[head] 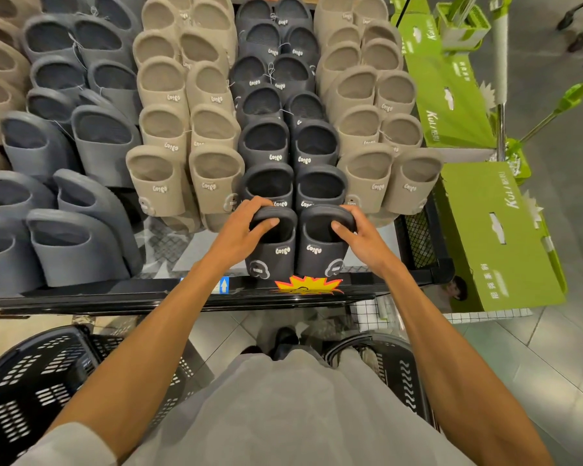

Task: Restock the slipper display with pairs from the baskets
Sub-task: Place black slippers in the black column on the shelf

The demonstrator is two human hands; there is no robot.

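Observation:
A pair of black slippers stands upright at the front of the black row on the display shelf (pixel 182 294). My left hand (pixel 246 230) grips the top of the left black slipper (pixel 275 257), thumb inside its opening. My right hand (pixel 357 233) grips the rim of the right black slipper (pixel 320 253) the same way. Behind them the black row (pixel 290 142) runs back between two beige rows (pixel 186 129). Two black plastic baskets sit on the floor by my legs, one at the left (pixel 37 375) and one at the right (pixel 398 368); their contents are hidden.
Grey slippers (pixel 78 139) fill the left side of the shelf. A bare mesh patch (pixel 169 240) lies in front of the beige row. Green mop boxes (pixel 498 237) and mop handles (pixel 500 62) stand to the right. A yellow price sticker (pixel 308 284) marks the shelf edge.

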